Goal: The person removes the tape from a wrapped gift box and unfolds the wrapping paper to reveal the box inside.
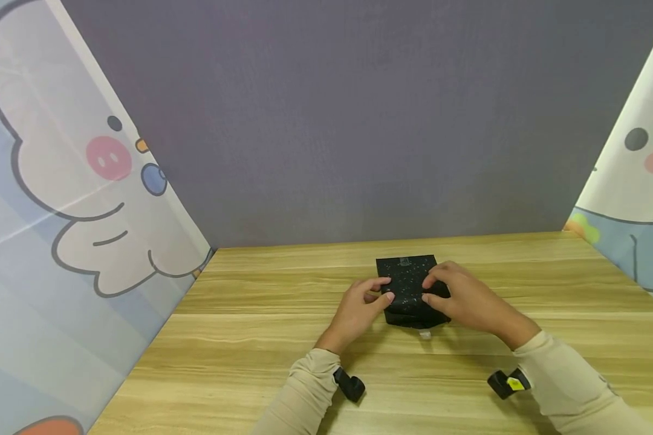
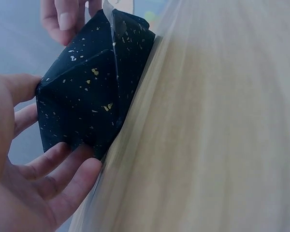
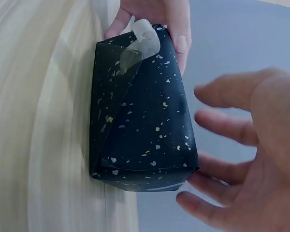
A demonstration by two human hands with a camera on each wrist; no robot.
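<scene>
A box-shaped package wrapped in black paper with white and gold flecks (image 1: 408,278) lies on the wooden table. Its folded near side shows in the left wrist view, and a loose strip of clear tape (image 3: 147,41) sticks out there in the right wrist view. My left hand (image 1: 359,311) holds the left end, thumb at the top edge and other fingers spread along the side. My right hand (image 1: 462,296) is at the right end. Its thumb and forefinger stand bent just off the paper, while lower fingers (image 3: 217,176) reach the end's edge.
The wooden table (image 1: 283,362) runs back to a plain grey panel (image 1: 359,121). Cartoon-printed sheets (image 1: 49,181) stand at the left and right sides. Each wrist carries a small black camera, one of them seen below the left hand.
</scene>
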